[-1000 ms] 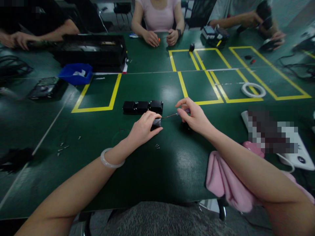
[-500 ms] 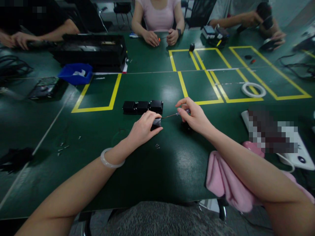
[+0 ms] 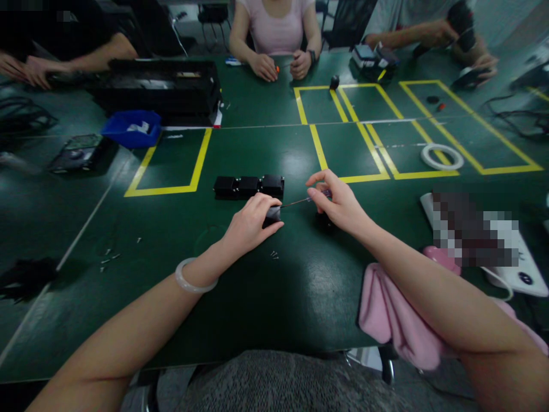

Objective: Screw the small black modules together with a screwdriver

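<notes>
My left hand [image 3: 254,222] is closed around a small black block [image 3: 273,214] with a greyish end face, holding it on the green table. In my right hand [image 3: 337,200] is a screwdriver [image 3: 303,199], its thin shaft pointing left and its tip at the block's right end. The fingers partly cover its handle. Just behind my left hand stands a row of three black blocks [image 3: 249,186] with small bright screws at their sides. Another dark piece [image 3: 323,220] lies under my right hand, mostly hidden. A few loose screws [image 3: 274,255] lie in front of the held block.
More screws [image 3: 110,257] are scattered at left, near a black crumpled item [image 3: 28,277]. A blue bin [image 3: 132,129] and a long black casing [image 3: 158,88] stand behind. A tape roll [image 3: 441,157], a pink cloth [image 3: 398,315] and a white power strip [image 3: 525,269] are at right. Co-workers sit opposite.
My hands, the block and the screwdriver stay nearly in place. At far left, a co-worker's hands have shifted slightly.
</notes>
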`<state>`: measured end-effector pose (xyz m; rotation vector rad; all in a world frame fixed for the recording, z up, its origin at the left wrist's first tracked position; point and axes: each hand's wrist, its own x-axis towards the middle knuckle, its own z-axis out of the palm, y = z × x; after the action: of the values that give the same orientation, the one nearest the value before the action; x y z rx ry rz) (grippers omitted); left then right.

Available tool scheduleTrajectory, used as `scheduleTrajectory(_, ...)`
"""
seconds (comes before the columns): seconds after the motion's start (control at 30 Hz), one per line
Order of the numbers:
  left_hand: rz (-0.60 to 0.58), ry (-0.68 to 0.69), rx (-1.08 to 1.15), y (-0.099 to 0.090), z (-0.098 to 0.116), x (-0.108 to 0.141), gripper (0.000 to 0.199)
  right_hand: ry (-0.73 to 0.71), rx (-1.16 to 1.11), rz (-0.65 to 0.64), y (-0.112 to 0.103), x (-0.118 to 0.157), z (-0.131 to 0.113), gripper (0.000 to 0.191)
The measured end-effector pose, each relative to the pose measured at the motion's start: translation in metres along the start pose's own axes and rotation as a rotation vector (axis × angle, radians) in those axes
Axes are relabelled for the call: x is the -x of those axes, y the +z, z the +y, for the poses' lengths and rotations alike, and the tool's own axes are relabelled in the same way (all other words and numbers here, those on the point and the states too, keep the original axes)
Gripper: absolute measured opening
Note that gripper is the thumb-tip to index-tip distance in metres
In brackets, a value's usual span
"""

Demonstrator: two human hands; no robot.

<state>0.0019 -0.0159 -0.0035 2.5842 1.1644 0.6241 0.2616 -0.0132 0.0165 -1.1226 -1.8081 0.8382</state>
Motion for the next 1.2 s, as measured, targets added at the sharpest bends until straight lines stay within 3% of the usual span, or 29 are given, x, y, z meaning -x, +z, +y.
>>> scheduleTrajectory(1.2, 0.011, 0.012, -0.002, 0.0011, -0.0015, 0.0007, 0.038, -0.033, 0.033, 0.014, 0.0003, 0.0001, 0.0018, 0.008)
